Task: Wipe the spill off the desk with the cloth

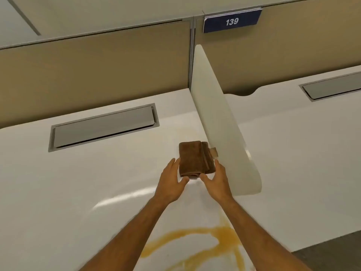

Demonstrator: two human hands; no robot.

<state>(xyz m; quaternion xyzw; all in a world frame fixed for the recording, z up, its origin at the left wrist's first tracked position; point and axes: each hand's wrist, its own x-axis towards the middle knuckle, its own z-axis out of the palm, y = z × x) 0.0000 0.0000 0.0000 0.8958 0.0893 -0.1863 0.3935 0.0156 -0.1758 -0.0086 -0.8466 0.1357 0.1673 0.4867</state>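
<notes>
A folded brown cloth (195,158) lies on the white desk (78,182), close to the divider. My left hand (172,182) touches its left edge with fingers spread. My right hand (216,182) is at its right near corner, fingers curled and apart. Neither hand has closed around the cloth. An orange-yellow spill (224,235) streaks the desk near me, between and under my forearms. A fainter yellow stain (183,133) shows on the desk just beyond the cloth.
A white rounded divider panel (220,122) stands on the desk right of the cloth. A grey cable flap (103,127) is set into the desk at back left. Tan partition walls (97,75) rise behind, with a blue "139" sign (232,21). Another desk (302,153) lies to the right.
</notes>
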